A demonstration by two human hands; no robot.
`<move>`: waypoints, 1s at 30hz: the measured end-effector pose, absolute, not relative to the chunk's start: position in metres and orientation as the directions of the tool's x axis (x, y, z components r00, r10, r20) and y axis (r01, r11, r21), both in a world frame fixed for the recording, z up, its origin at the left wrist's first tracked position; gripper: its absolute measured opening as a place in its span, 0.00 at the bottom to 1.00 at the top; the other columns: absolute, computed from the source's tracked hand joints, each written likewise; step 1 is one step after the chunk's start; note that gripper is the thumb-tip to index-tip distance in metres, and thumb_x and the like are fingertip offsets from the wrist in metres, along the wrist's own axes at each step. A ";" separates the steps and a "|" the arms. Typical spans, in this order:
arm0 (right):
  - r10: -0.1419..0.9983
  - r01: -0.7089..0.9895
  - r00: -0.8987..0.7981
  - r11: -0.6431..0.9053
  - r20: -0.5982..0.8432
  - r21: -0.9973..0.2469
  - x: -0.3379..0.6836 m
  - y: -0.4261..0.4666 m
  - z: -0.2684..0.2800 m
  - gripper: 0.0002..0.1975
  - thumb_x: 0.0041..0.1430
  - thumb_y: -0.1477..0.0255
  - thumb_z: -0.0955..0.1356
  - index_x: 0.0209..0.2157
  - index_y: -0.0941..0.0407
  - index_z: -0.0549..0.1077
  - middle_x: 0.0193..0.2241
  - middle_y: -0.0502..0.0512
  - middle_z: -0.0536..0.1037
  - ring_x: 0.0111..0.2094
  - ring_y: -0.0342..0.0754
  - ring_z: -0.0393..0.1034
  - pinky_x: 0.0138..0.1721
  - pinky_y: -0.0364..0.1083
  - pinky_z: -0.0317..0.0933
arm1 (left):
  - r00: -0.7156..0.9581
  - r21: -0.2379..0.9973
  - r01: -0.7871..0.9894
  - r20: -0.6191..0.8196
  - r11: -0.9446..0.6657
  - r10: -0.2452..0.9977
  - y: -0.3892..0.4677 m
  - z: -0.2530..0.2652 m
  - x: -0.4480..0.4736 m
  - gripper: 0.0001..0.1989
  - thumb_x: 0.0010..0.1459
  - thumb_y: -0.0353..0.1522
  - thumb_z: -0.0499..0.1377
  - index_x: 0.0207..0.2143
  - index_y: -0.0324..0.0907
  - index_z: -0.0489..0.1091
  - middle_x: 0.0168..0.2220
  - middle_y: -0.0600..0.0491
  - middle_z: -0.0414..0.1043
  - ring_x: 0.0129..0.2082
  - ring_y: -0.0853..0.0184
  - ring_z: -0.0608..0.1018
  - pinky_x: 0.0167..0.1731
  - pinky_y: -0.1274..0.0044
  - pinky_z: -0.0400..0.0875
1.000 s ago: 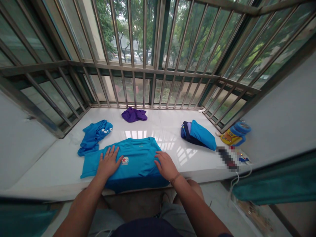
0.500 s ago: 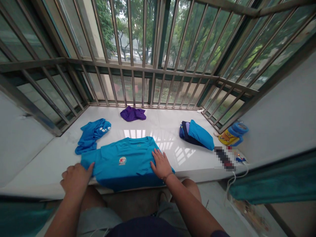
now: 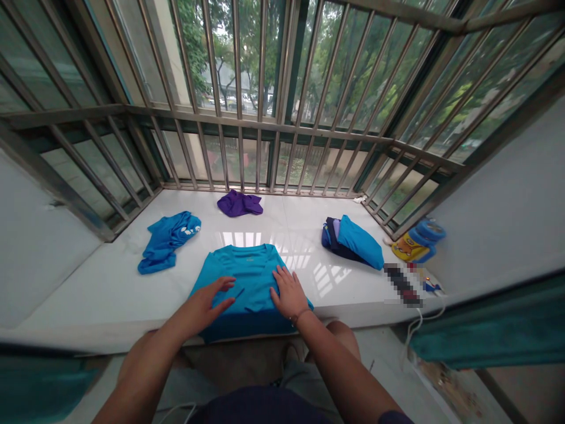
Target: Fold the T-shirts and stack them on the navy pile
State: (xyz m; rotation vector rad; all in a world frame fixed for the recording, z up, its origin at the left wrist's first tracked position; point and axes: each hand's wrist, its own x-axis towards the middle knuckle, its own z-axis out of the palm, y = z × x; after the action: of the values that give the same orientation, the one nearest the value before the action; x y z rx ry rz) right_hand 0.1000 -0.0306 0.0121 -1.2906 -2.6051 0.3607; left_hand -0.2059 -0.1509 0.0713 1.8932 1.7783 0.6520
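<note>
A blue T-shirt (image 3: 253,274) lies on the white window ledge in front of me, neckline facing the window, its lower part hanging over the front edge. Its left side is folded inward. Over that fold is my left hand (image 3: 207,303), thumb and fingers apart, holding nothing; whether it touches the cloth I cannot tell. My right hand (image 3: 288,291) rests flat on the shirt's right side with its fingers stretched out. The shirt's chest badge is out of sight.
On the ledge (image 3: 79,300) lie a crumpled blue garment (image 3: 165,241) at left, a purple cloth (image 3: 239,204) at the back and folded clothes (image 3: 353,240) at right. A blue-yellow bottle (image 3: 417,241) stands by the right wall, near a blurred-out item with a white cable (image 3: 412,327). Metal bars (image 3: 282,126) line the window.
My left hand has moved right, bringing the shirt's left sleeve and side over onto its middle, and its fingers have opened. My right hand has stayed in place on the shirt.
</note>
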 end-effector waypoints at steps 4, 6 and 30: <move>0.801 0.751 -0.593 0.589 0.087 -0.300 0.100 -0.031 0.012 0.31 0.76 0.59 0.62 0.74 0.55 0.64 0.77 0.61 0.58 0.78 0.58 0.50 0.77 0.64 0.42 | -0.100 0.527 0.850 0.115 0.025 0.988 -0.142 0.055 -0.212 0.29 0.72 0.50 0.50 0.64 0.43 0.73 0.64 0.43 0.77 0.65 0.53 0.78 0.67 0.61 0.70; 0.801 0.752 -0.593 0.589 0.088 -0.296 0.100 -0.032 0.012 0.31 0.76 0.59 0.63 0.74 0.55 0.64 0.77 0.61 0.58 0.78 0.58 0.50 0.77 0.64 0.43 | -0.162 0.449 0.889 0.137 0.085 0.977 -0.142 0.043 -0.222 0.32 0.68 0.52 0.55 0.63 0.40 0.73 0.64 0.40 0.76 0.66 0.49 0.77 0.68 0.59 0.69; 0.807 0.748 -0.584 0.575 0.084 -0.331 0.100 -0.033 0.016 0.29 0.75 0.61 0.63 0.73 0.56 0.66 0.76 0.61 0.59 0.77 0.58 0.51 0.77 0.65 0.42 | -0.012 0.656 0.753 0.079 -0.043 0.997 -0.178 0.006 -0.227 0.15 0.70 0.46 0.57 0.37 0.47 0.74 0.64 0.42 0.78 0.64 0.52 0.78 0.67 0.56 0.71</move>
State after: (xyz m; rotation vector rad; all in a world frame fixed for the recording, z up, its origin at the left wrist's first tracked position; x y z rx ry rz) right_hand 0.1002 -0.0327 0.0160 -1.2954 -2.5815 0.3846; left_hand -0.2271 -0.1778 0.0064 1.8450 1.8123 0.7624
